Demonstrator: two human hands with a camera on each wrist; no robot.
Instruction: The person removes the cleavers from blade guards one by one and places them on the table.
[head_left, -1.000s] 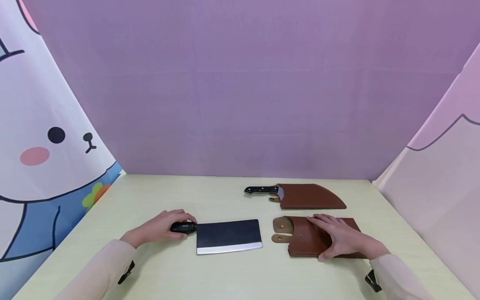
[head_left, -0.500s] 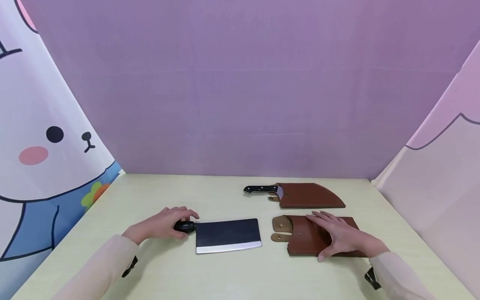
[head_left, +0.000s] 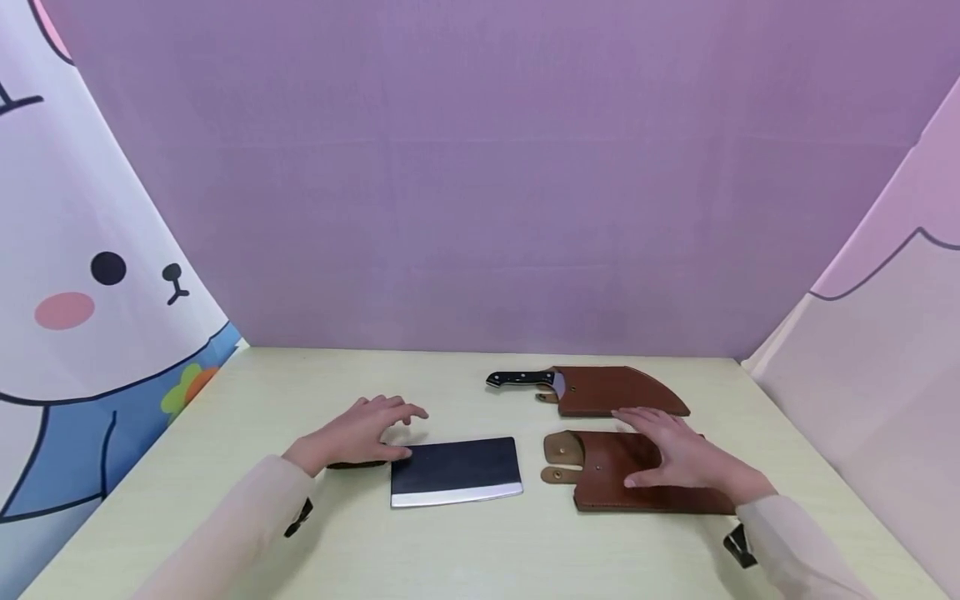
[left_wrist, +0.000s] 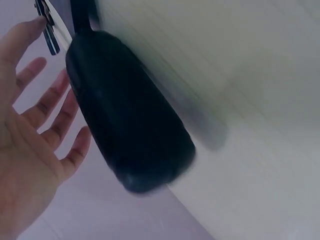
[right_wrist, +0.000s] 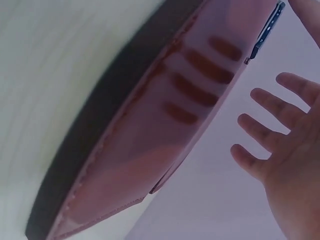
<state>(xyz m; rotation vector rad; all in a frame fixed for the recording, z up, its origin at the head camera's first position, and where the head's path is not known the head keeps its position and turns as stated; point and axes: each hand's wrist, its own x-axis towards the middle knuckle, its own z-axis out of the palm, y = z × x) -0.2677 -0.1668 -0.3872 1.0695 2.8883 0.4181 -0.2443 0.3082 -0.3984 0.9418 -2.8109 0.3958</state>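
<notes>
A cleaver [head_left: 461, 468] with a dark blade and bright edge lies flat on the table. Above its handle my left hand [head_left: 360, 435] hovers with loosely spread fingers, hiding most of the handle in the head view. The left wrist view shows that black handle [left_wrist: 127, 110] beside the palm, with the fingers apart from it. My right hand [head_left: 686, 454] is held over a brown leather sheath [head_left: 609, 482] with two tan straps at its left end. In the right wrist view a gap separates the spread fingers [right_wrist: 260, 132] from the sheath's glossy face.
Behind the brown sheath lies a second knife with a black riveted handle [head_left: 525, 378], its blade inside a curved brown sheath [head_left: 622, 392]. A purple backdrop [head_left: 480, 183] stands behind the pale table [head_left: 450, 554], with printed cloths at both sides.
My left hand has let go of the cleaver's handle, rising and moving right over it. My right hand has lifted off the sheath. The cleaver and sheaths have stayed put.
</notes>
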